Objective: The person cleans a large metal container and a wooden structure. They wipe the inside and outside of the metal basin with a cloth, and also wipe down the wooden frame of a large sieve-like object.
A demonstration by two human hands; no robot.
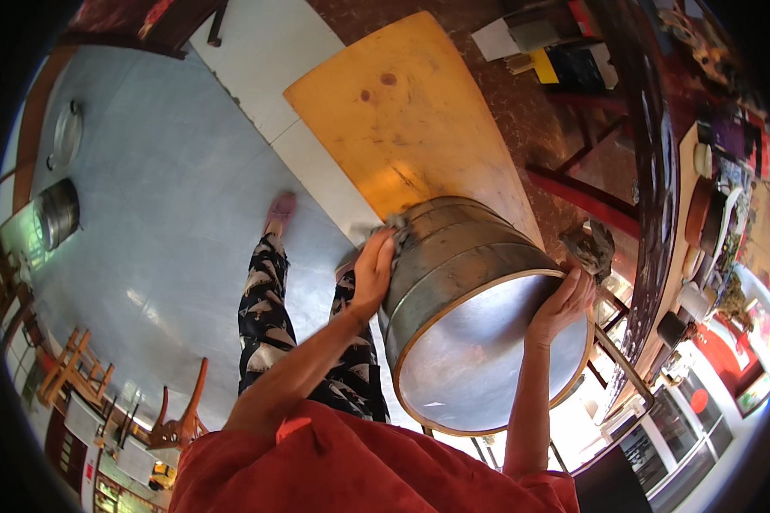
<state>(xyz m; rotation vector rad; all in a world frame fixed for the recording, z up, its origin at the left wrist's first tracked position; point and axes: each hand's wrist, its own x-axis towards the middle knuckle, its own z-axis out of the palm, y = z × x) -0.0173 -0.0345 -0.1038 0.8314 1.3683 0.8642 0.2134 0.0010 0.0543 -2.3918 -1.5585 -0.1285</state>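
Observation:
A large round metal vessel [479, 248] is tilted in front of me, with ridged bands around its side. Its round end [466, 359] faces me, pale grey inside a brownish rim; whether that end is open or covered I cannot tell. My left hand [374, 272] presses a crumpled grey cloth-like wad [393, 227] against the left side of the vessel. On the right, my right hand [563, 303] grips the rim, fingers over the outer edge. Just beyond it shows a dark lumpy thing [590, 248] whose kind I cannot make out.
Beneath the vessel's far side lies a yellow wooden board [393, 111]. A red wooden frame [582, 201] and a cluttered shelf [701, 231] stand at the right. Another metal pot [57, 214] and a round lid [67, 135] are far left. Wooden chairs [180, 419] stand lower left.

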